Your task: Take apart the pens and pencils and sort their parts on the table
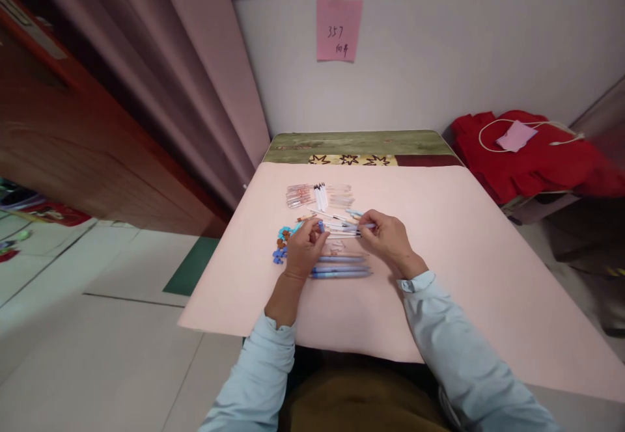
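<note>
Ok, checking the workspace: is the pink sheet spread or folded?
Spread: the pink sheet lies flat over the table, no folds visible.

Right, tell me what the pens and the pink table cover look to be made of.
Pens, including the pen held between left hand and right hand: likely plastic, smooth pale barrels with a slight sheen. Pink table cover: probably paper or thin sheet, matte, flat, crisp straight edges; cannot tell for sure.
</note>
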The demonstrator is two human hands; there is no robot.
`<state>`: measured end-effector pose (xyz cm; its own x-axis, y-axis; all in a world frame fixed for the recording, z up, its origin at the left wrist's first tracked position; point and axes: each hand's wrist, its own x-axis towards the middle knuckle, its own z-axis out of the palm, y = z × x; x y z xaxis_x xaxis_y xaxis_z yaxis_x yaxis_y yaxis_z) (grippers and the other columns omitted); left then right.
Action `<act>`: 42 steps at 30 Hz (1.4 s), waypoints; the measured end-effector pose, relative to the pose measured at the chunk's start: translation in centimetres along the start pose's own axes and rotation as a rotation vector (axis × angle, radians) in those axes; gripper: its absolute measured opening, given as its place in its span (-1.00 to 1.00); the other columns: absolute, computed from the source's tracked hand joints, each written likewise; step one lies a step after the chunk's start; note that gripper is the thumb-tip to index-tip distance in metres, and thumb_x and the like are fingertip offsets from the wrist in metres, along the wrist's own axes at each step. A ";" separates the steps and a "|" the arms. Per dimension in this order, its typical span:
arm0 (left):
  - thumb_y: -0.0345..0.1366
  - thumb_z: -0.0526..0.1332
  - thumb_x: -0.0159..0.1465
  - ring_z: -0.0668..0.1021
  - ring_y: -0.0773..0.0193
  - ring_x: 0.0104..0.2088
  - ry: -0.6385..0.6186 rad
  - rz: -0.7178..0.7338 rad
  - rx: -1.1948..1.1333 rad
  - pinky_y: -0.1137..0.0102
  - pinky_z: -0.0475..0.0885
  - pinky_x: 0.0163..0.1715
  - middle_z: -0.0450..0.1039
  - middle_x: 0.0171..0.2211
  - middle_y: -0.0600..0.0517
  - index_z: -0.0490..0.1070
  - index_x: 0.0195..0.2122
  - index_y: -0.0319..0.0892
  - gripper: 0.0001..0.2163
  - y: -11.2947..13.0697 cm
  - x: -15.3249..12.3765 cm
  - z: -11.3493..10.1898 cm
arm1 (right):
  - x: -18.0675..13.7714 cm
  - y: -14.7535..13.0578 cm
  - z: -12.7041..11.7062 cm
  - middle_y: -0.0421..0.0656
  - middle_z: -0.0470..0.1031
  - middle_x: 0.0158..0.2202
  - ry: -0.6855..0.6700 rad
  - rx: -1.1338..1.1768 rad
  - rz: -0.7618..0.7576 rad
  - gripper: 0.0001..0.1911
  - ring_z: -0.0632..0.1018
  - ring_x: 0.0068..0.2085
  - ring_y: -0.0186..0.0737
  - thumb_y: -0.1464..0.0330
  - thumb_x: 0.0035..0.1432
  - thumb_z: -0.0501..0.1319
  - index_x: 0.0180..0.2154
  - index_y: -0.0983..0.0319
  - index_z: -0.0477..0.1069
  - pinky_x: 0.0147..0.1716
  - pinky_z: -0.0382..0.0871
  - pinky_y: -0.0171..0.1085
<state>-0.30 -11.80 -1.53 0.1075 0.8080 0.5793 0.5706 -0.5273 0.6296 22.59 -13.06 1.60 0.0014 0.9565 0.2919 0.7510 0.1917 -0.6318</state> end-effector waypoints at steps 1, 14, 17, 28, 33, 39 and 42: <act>-0.21 0.28 0.27 0.49 0.36 -0.48 0.013 -0.027 -0.004 0.44 0.40 -0.40 0.49 -0.42 0.10 0.42 -0.05 -0.12 -0.74 0.1 0.0 0.0 | 0.0 0.0 0.0 -0.24 0.56 -0.46 -0.003 -0.030 -0.022 -0.90 0.50 -0.44 -0.22 0.35 0.05 0.20 -0.35 0.14 0.49 -0.39 0.22 -0.28; -0.24 0.21 0.32 0.51 0.36 -0.50 -0.051 -0.061 -0.066 0.45 0.42 -0.40 0.51 -0.42 0.11 0.23 0.15 -0.12 -0.61 0.3 -0.2 0.1 | -0.5 -0.9 0.4 -0.13 0.58 -0.23 0.132 0.010 -0.310 -0.62 0.53 -0.22 -0.15 0.36 0.22 0.17 0.08 0.19 0.43 -0.12 0.28 -0.17; -0.26 0.22 0.32 0.56 0.33 -0.42 -0.103 0.007 -0.014 0.42 0.45 -0.30 0.55 -0.33 0.07 0.21 0.17 -0.14 -0.59 0.4 -0.2 0.2 | -0.9 -1.6 1.2 -0.11 0.57 -0.17 0.133 0.035 -0.419 -0.39 0.52 -0.20 -0.13 0.30 0.28 0.15 0.33 0.19 0.16 -0.09 0.31 -0.15; -0.27 0.18 0.34 0.59 0.29 -0.34 -0.158 0.029 -0.001 0.37 0.48 -0.22 0.56 -0.23 -0.01 0.17 0.20 -0.14 -0.58 0.1 -0.3 0.4 | -0.6 -1.5 2.2 -0.08 0.56 -0.21 0.089 -0.064 -0.518 -0.43 0.51 -0.20 -0.11 0.22 0.35 0.13 0.33 0.18 0.19 -0.16 0.27 -0.14; -0.28 0.13 0.37 0.61 0.22 -0.23 -0.176 0.081 0.019 0.33 0.48 -0.15 0.56 -0.19 -0.05 0.19 0.21 -0.15 -0.60 0.3 -0.4 0.5 | -0.6 -1.5 2.8 -0.15 0.58 -0.28 0.070 0.011 -0.486 -0.55 0.52 -0.26 -0.17 0.20 0.32 0.20 0.20 0.16 0.37 -0.18 0.27 -0.18; -0.13 0.17 0.35 0.60 0.16 -0.18 -0.205 0.095 0.032 0.29 0.47 -0.11 0.56 -0.10 -0.11 0.27 0.19 -0.13 -0.58 0.9 -0.2 0.2 | -0.9 -2.2 3.2 -0.18 0.57 -0.37 0.168 0.164 -0.385 -0.82 0.51 -0.34 -0.23 0.22 0.31 0.23 -0.19 0.15 0.55 -0.21 0.30 -0.21; -0.07 0.21 0.31 0.56 0.11 -0.07 0.003 0.037 0.102 0.25 0.41 -0.01 0.55 -0.06 -0.14 0.30 0.17 -0.17 -0.54 0.7 0.4 -0.8 | -1.0 -2.5 2.9 -0.16 0.56 -0.35 0.274 0.244 -0.265 -0.81 0.51 -0.32 -0.22 0.23 0.31 0.22 -0.18 0.18 0.54 -0.21 0.34 -0.22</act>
<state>-0.51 -12.08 -0.45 0.1276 0.7875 0.6030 0.6464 -0.5271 0.5516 18.77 -13.90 0.81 0.0296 0.7802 0.6249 0.5712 0.4998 -0.6511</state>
